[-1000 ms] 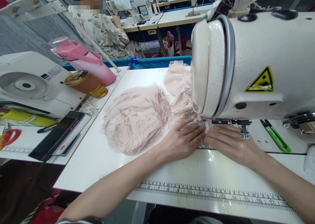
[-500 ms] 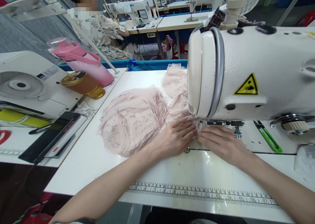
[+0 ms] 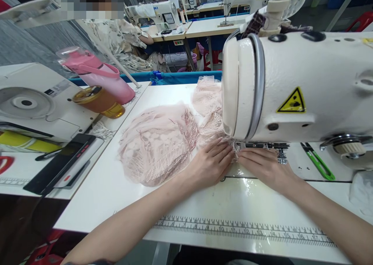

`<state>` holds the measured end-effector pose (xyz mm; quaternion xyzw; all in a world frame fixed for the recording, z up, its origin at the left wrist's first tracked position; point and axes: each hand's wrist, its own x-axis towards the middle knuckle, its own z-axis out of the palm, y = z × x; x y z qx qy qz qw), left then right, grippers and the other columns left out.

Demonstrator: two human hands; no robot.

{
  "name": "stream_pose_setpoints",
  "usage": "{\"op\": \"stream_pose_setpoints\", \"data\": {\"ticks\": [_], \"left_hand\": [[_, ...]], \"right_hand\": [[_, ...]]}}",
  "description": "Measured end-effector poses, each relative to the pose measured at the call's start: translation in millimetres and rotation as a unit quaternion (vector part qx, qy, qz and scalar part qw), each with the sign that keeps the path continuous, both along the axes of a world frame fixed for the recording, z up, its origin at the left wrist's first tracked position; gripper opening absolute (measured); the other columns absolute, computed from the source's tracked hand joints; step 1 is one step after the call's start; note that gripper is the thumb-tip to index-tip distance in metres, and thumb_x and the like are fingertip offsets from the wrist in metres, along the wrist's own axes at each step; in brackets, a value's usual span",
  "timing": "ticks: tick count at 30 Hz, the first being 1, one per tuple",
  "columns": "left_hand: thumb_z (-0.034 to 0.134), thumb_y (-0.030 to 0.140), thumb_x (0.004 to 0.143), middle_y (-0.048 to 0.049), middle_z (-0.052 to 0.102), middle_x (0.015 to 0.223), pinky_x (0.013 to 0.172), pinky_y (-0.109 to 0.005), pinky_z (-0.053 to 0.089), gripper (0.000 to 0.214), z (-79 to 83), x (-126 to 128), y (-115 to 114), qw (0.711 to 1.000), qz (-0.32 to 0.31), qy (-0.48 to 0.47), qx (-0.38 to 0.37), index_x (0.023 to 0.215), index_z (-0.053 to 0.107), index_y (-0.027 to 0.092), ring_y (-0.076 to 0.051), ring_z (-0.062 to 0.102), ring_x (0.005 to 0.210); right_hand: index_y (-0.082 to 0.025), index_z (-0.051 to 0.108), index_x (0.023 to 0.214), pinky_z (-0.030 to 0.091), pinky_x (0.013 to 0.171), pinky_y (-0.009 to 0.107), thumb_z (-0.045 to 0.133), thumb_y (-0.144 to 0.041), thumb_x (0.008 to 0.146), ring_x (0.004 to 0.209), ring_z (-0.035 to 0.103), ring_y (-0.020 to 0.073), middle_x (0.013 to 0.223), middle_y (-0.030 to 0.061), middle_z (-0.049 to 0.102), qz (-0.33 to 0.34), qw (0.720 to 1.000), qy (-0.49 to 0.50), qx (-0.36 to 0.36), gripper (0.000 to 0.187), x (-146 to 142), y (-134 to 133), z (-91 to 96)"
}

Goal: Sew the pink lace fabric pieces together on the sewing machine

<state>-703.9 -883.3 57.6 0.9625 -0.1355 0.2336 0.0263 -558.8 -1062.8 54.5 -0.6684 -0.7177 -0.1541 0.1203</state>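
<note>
Had the left hand palm down at the front of the sewing machine, fingers straight and close together, resting on pink cloth. Had the right hand likewise flat, fingers pointing left, partly hidden by metal fittings on the machine. Could not tell any pinch or firm hold in either, with both thumbs not clear to see. Found a narrow strip of lace directly between the two sets of fingertips, just beside each, with a short visible run leading roughly away from the body and in beneath the machine. Could not make out the needle there. Saw the main heap of cloth on the white desk, left of the strip and beyond the left forearm, with a further bunch stretching toward the desk's far edge. Judged the left hand nearer to that bulk, the right nearer to the green snips, lying apart on the right.
</note>
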Motion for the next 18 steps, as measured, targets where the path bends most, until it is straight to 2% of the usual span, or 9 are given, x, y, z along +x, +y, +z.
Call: {"op": "stream_pose_setpoints", "data": {"ticks": [3, 7, 13, 18], "left_hand": [[0.046, 0.022, 0.095, -0.0100, 0.067, 0.118, 0.108, -0.043, 0.042, 0.030, 0.9, -0.1, -2.6, 1.000, 0.011, 0.000, -0.004, 0.115, 0.065, 0.010, -0.023, 0.059, 0.117], [0.046, 0.028, 0.095, -0.0117, 0.067, 0.118, 0.109, -0.044, 0.040, 0.034, -1.7, 0.1, -4.7, 1.000, 0.020, -0.003, 0.001, 0.116, 0.064, 0.009, -0.024, 0.060, 0.116], [0.044, 0.036, 0.096, -0.0111, 0.066, 0.119, 0.109, -0.044, 0.039, 0.040, -3.0, 0.3, -7.2, 0.999, 0.035, -0.014, 0.038, 0.117, 0.064, 0.009, -0.026, 0.060, 0.115], [0.043, 0.039, 0.096, -0.0109, 0.065, 0.121, 0.109, -0.044, 0.037, 0.042, -3.7, 0.0, -8.4, 0.998, 0.041, 0.004, 0.041, 0.121, 0.061, 0.011, -0.026, 0.057, 0.119]], "right_hand": [[-0.017, 0.065, 0.103, 0.050, 0.087, 0.028, 0.047, 0.002, 0.085, 0.103, 0.062, 0.0141, 0.111, 0.0020, 0.070, 0.005, 0.999, -0.042, 0.004, 0.032, -0.5, 1.4, 6.6], [-0.020, 0.067, 0.101, 0.051, 0.072, 0.025, 0.048, 0.000, 0.085, 0.095, 0.064, 0.0133, 0.109, 0.0008, 0.071, -0.037, 0.997, -0.060, 0.038, 0.033, -0.6, 2.4, 8.9], [-0.022, 0.066, 0.112, 0.051, 0.078, 0.028, 0.055, -0.014, 0.087, 0.093, 0.064, 0.0161, 0.108, 0.0057, 0.071, -0.029, 0.994, -0.018, 0.099, 0.029, 9.9, 0.2, -9.3], [-0.028, 0.066, 0.110, 0.053, 0.076, 0.030, 0.049, -0.015, 0.090, 0.081, 0.065, 0.0166, 0.100, 0.0020, 0.072, -0.082, 0.988, 0.041, 0.125, 0.030, 8.0, -2.7, -13.2]]}}
